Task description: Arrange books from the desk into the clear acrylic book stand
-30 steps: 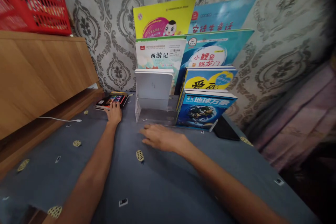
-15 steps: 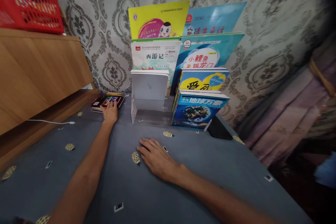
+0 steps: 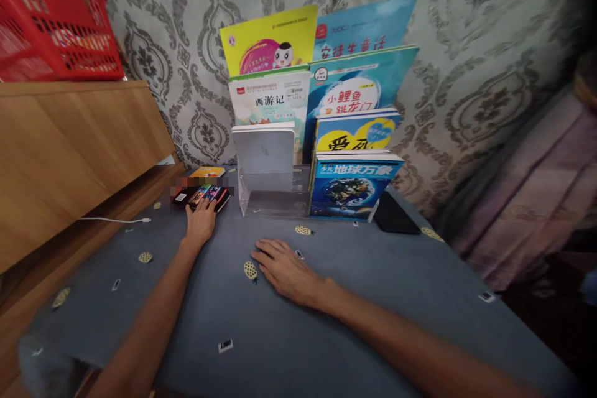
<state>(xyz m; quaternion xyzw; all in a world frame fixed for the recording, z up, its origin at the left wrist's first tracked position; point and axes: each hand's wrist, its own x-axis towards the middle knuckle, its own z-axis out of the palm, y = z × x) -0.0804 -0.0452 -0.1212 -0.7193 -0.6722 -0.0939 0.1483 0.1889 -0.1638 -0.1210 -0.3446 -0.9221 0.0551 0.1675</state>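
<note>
My left hand [image 3: 202,222] is at a black book [image 3: 191,196] with a colourful cover, lying flat at the back left of the table. Its fingers rest over the cover and its thumb is at the near edge. Just behind lies an orange-covered book [image 3: 208,171]; the area between them is blurred. My right hand [image 3: 286,268] lies palm down on the grey tablecloth [image 3: 275,336], fingers stretched out and holding nothing. Beyond it stands a clear stepped book rack [image 3: 275,205], carrying several upright picture books, among them a blue one with a globe [image 3: 352,189] at the front right.
A wooden cabinet [image 3: 79,161] borders the left side, with a red basket [image 3: 56,25] on top. A white cable [image 3: 116,219] runs out beneath it. Right of the rack lies a flat black object [image 3: 396,214]. Patterned wallpaper [image 3: 200,93] rises behind; a pink curtain [image 3: 522,199] hangs at right.
The black book under my left hand has come nearer, uncovering more of the orange book behind it. My right hand stays flat on the cloth. The view has shifted slightly.
</note>
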